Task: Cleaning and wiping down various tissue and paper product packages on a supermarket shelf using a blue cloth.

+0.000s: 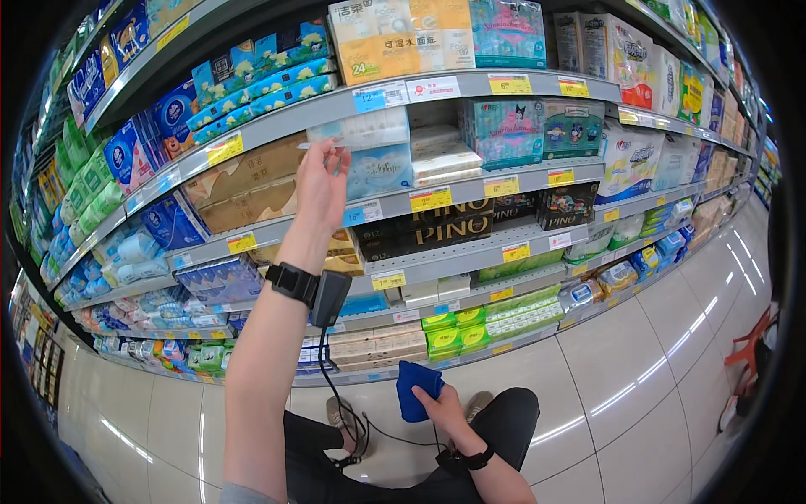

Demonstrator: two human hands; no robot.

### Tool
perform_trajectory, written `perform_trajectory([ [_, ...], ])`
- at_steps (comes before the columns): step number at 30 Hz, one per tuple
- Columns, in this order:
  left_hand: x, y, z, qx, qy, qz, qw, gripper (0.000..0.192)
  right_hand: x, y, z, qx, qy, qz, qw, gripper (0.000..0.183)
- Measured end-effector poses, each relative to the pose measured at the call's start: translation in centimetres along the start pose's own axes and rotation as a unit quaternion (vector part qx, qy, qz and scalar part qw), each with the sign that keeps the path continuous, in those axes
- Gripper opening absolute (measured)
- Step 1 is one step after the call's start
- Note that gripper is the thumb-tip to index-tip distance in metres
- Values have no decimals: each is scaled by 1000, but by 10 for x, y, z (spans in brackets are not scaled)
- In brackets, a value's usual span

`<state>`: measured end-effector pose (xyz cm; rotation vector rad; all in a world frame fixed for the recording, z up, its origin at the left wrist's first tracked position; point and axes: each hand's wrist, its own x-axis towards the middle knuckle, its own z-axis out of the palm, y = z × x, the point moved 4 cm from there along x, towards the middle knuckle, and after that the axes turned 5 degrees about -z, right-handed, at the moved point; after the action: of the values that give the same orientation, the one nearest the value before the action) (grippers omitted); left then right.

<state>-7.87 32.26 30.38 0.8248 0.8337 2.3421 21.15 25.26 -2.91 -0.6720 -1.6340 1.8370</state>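
Observation:
My left hand [326,183] is raised to the second shelf, its fingertips at the clear plastic wrap of a pale blue and white tissue pack [378,129]. Whether the fingers pinch the wrap cannot be told. A blue tissue pack [380,169] lies right below it, and brown tissue packs [252,170] stand to the left. Low in front of me, above the floor, my right hand [441,406] holds a folded dark blue cloth [417,387], thumb on top. A black device is strapped to my left wrist, with a cable hanging down.
Shelf edges [453,183] with price tags run across the view. Black tissue packs [428,230] lie one shelf lower, green tissue packs [459,331] near the floor. Black cables [403,438] hang between my legs. A red plastic stool [749,346] and part of a person are at the far right.

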Motion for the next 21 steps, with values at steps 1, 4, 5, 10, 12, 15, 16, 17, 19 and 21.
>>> perform_trajectory([
  [1, -6, -1, 5, -1, -2, -1, 1000, 10, 1, 2, -1, 0, 2, -1, 1000, 30],
  [4, -22, -5, 8, 48, 51, 3, 998, 11, 2, 9, -1, -16, -7, -4, 1000, 30],
  [5, -26, -7, 6, 96, 73, 12, 993, 12, 2, 11, -1, -14, -11, 5, 1000, 30],
  [10, -39, -4, 11, 168, 99, 53, 979, 16, 4, 20, 1, -12, 6, -23, 1000, 30],
  [12, -39, -4, 6, 223, 129, 40, 965, 21, 4, 24, 1, -40, 2, -29, 999, 31],
  [15, -37, -3, 2, 258, 229, 54, 937, 30, 5, 26, 1, -48, 2, -37, 998, 32],
  [16, -37, -1, 1, 258, 231, 55, 936, 30, 4, 25, 2, -48, 0, -36, 998, 32],
  [17, -36, 1, 4, 293, 186, 66, 935, 34, 3, 24, 1, -54, 1, -38, 998, 32],
  [19, -33, 1, 3, 328, 143, 76, 931, 38, 2, 18, 1, -61, 0, -38, 997, 32],
  [21, -26, -2, -2, 340, 104, 66, 932, 37, 1, 15, 1, -83, -7, -26, 996, 29],
])
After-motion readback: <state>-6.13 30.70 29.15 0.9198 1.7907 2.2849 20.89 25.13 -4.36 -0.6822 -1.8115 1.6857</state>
